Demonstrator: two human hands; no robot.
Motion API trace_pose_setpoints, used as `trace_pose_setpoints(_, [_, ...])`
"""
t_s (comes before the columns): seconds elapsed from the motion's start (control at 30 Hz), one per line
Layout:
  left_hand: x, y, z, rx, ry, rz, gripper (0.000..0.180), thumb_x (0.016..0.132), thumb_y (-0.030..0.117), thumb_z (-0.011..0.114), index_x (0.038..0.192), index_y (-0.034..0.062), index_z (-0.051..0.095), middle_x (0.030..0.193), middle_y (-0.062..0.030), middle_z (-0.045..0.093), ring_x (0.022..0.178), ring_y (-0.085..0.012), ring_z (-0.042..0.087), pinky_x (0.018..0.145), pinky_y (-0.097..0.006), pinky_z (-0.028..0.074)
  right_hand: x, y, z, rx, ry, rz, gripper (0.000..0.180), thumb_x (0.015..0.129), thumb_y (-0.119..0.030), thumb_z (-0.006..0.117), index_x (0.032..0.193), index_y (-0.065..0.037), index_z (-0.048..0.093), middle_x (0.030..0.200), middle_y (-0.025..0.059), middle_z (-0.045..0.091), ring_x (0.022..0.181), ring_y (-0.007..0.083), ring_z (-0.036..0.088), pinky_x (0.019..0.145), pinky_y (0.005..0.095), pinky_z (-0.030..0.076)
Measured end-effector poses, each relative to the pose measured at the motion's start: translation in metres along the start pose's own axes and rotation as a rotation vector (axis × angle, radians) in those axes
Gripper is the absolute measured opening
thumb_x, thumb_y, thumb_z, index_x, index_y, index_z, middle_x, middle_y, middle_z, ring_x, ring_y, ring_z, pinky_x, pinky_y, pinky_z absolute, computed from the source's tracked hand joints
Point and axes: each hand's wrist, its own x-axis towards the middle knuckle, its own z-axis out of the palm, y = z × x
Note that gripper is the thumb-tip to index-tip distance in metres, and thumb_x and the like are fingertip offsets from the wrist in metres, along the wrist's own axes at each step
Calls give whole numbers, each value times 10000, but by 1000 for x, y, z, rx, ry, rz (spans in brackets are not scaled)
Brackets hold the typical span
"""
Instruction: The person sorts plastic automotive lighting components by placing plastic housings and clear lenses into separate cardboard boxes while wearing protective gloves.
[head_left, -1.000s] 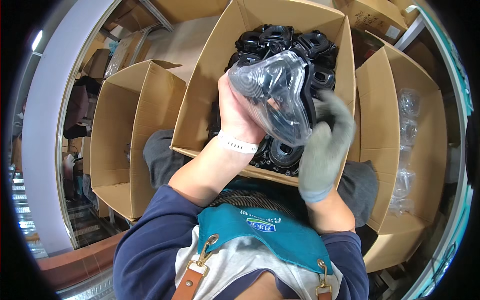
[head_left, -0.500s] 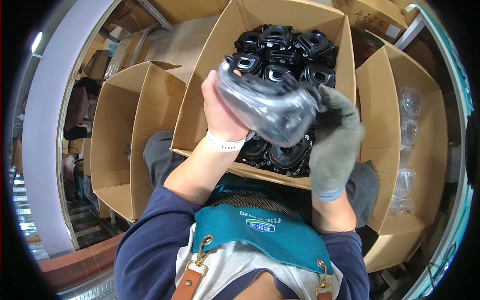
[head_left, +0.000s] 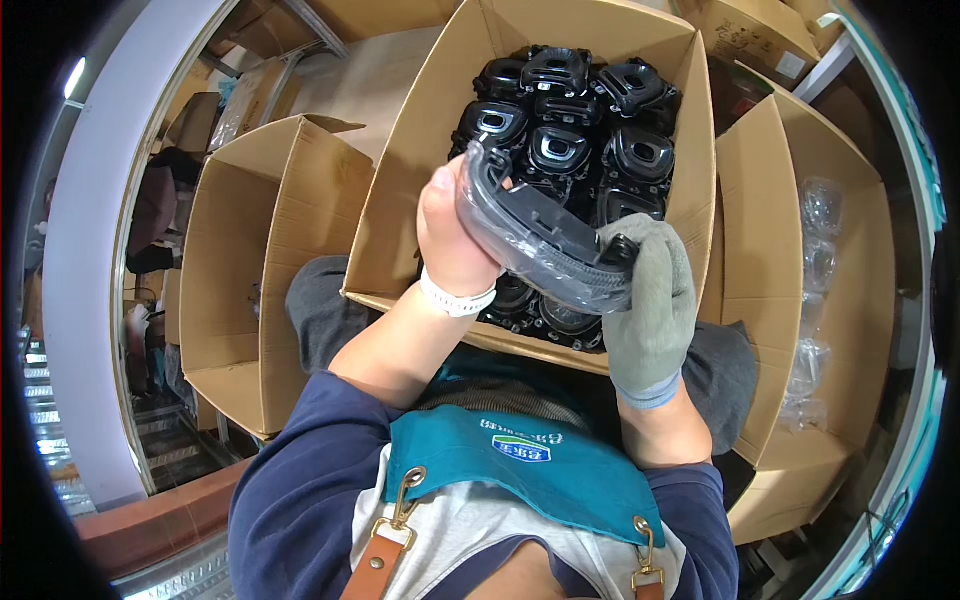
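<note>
Between my two hands, above the open carton, is a curved black plastic part with a clear, shiny cover (head_left: pixel 545 232), perhaps a lamp housing. It slants from upper left to lower right, its black frame side facing up. My bare left hand (head_left: pixel 450 235), with a white band at the wrist, grips its upper left end. In a grey glove, my right hand (head_left: pixel 652 290) closes around the lower right end. Below, the cardboard box (head_left: pixel 405 200) holds rows of similar black plastic parts (head_left: pixel 557 148), some of them hidden by my hands and the held part.
On the right, an open carton (head_left: pixel 760 300) has several clear plastic pieces (head_left: pixel 808 365) along its side. Another open carton (head_left: pixel 230 290) stands at the left. A metal frame (head_left: pixel 875 90) rises at the far right, and more boxes (head_left: pixel 755 40) are stacked behind.
The held part has turned, so its black frame side now shows instead of the clear cover. My right hand has moved slightly left and down; both hands keep their grip.
</note>
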Motion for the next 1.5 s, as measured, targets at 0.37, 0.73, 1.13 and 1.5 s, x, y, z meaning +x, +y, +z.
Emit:
trace_pose_setpoints(0.37, [3,9,-31,393,-64,3,507,891,485,441,875,-1,588,785,-92,597,760,-188,563,719,-319,457,9,-14,-18,607,-305,-279,560,978,-375,400,1323,59,476,1325,295,480,1230,382,491,1090,504,317])
trace_pose_setpoints(0.73, [11,8,-55,-853,-60,-489,527,907,535,391,1050,92,638,920,-103,678,768,-318,652,672,-447,550,4,-29,43,-172,-324,-297,795,642,-195,855,1305,29,477,1090,156,637,931,301,625,851,376,483])
trace_pose_setpoints(1.13, [1,41,-29,-601,129,-251,510,866,556,441,889,65,575,833,-96,596,839,-249,583,738,-365,485,-6,-13,58,-81,-157,-336,697,626,-218,859,1214,7,558,1027,119,619,871,253,601,815,361,470])
trace_pose_setpoints(1.5, [-16,71,-45,159,-129,453,657,834,662,454,792,6,423,691,-49,386,643,-165,342,602,-314,303,-15,-37,77,119,-94,-514,641,606,-86,887,1103,-29,486,986,89,551,865,196,594,797,328,490])
